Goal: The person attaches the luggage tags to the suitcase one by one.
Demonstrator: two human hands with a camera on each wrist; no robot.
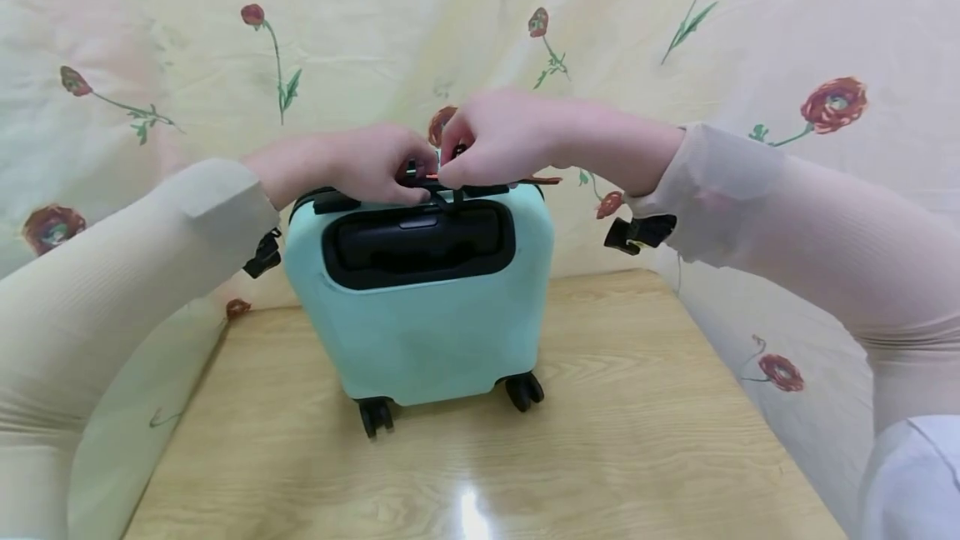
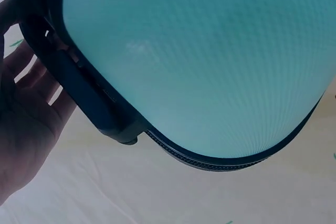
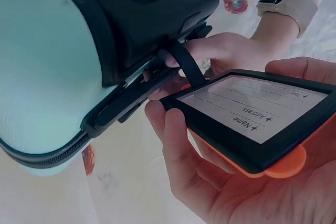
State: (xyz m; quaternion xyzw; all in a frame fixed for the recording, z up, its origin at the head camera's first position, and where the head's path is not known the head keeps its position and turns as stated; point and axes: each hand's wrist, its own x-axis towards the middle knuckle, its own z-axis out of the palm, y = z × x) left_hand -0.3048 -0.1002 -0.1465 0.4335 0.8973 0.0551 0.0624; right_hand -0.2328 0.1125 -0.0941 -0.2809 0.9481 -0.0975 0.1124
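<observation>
A mint-green suitcase (image 1: 442,332) stands upright on its black wheels. At its top my left hand (image 1: 367,163) holds the black carry handle (image 2: 79,90), thumb in front and fingers behind it. The left thumb lies right beside a black strap (image 3: 187,64) that runs from the handle to a luggage tag (image 3: 252,106). My right hand (image 3: 210,182) grips this tag by its edges, thumb on one side and fingertips on the other. The tag has a black frame, an orange back and a white card printed with Name, Address and Tel.
Under the suitcase is a light wooden table (image 1: 637,407). A cloth (image 1: 360,48) printed with red flowers hangs behind and beside it. The suitcase's front has a black recess (image 1: 420,273) below the handle, and a black zipper (image 2: 210,165) follows its edge.
</observation>
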